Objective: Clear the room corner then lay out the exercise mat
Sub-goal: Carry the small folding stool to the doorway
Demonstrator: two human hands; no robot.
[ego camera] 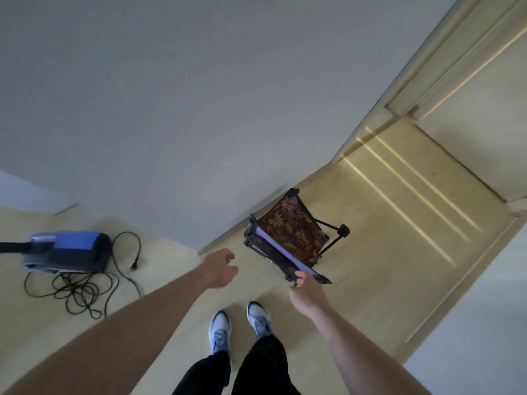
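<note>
The right hand (303,292) grips the near end of the folding stool (291,240), whose long edge runs away toward the wall (left hand (221,269) empty, loosely curled, just beside).

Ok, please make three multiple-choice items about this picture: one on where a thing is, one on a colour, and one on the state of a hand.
1. Where does the vacuum cleaner lie?
A. On the floor at the left, by the wall
B. In the doorway at the right
C. Between the two shoes

2. What colour is the fabric of the folding stool?
A. Plain green
B. Dark red with a leaf pattern
C. White

3. What is the right hand doing?
A. Hanging free, holding nothing
B. Pressing flat on the wall
C. Gripping the stool's black frame

Answers:
1 A: it sits on the floor at the left, its black cord loose beside it.
2 B: the fabric shows golden leaves on dark red.
3 C: its fingers curl round the frame's near end, while the left hand holds nothing.
</note>
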